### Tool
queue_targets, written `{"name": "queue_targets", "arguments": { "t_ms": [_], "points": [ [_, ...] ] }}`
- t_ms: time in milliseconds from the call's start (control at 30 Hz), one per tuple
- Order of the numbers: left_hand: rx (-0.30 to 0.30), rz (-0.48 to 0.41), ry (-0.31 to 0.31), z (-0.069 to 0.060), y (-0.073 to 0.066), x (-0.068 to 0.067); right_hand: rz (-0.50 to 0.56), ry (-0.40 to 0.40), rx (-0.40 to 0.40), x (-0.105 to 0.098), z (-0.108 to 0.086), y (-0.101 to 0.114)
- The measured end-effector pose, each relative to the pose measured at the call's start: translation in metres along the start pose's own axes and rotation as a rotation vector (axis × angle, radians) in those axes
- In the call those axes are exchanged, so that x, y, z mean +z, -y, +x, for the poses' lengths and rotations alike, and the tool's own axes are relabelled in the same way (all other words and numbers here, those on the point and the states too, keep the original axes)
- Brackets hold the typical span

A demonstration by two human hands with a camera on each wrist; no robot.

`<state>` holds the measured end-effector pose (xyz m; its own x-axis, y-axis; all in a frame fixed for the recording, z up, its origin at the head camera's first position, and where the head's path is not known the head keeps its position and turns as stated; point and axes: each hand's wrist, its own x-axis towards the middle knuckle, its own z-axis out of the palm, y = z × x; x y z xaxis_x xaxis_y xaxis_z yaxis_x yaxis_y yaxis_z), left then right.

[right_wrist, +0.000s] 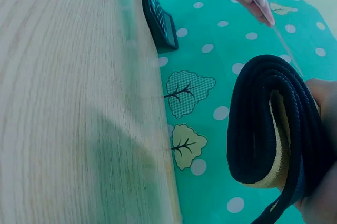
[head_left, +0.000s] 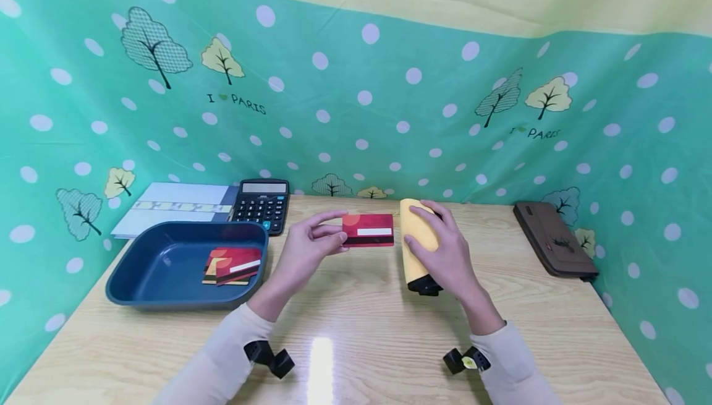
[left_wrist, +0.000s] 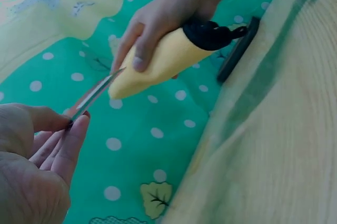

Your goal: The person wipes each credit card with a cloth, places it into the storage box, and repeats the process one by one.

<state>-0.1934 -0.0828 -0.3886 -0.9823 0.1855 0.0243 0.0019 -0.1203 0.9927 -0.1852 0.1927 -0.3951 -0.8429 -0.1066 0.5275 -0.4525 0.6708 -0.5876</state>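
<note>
In the head view my left hand [head_left: 306, 243] pinches a red bank card [head_left: 367, 222] by its left end, between thumb and fingers. The card has a white strip and a dark stripe. My right hand [head_left: 449, 249] grips a folded yellow cloth [head_left: 413, 260] with black edging, held above the table just right of the card. The left wrist view has the card [left_wrist: 93, 98] edge-on, its tip close to the cloth [left_wrist: 163, 61]; whether they touch I cannot tell. Thick black folded layers of the cloth [right_wrist: 247, 124] face the right wrist view.
A blue plastic basin [head_left: 167, 302] at the left holds several red and gold cards [head_left: 238, 267]. Behind it lie a black calculator [head_left: 261, 207] and a pale blue folder [head_left: 172, 196]. A brown wallet [head_left: 556, 238] lies at the right. A green dotted curtain [head_left: 361, 114] hangs behind the table.
</note>
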Motion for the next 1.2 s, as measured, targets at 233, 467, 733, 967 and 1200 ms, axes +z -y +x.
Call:
{"name": "queue_targets", "arguments": {
  "t_ms": [233,467,733,967,1200],
  "points": [
    [0.041,0.035,-0.013,-0.002,-0.017,-0.025,0.010,0.017,0.027,-0.002,0.000,-0.001],
    [0.090,0.212,-0.051,-0.012,-0.036,-0.066,0.008,0.008,0.026,-0.004,0.000,-0.001],
    [0.044,0.338,-0.147,-0.037,-0.047,-0.125,0.003,0.006,0.023,-0.007,0.002,-0.002],
    [-0.014,0.360,-0.185,-0.054,-0.038,-0.181,0.017,0.014,0.027,-0.007,0.002,-0.002],
    [-0.085,0.337,-0.181,-0.062,-0.025,-0.215,0.017,0.007,0.024,-0.006,0.002,-0.004]
  ]
}}
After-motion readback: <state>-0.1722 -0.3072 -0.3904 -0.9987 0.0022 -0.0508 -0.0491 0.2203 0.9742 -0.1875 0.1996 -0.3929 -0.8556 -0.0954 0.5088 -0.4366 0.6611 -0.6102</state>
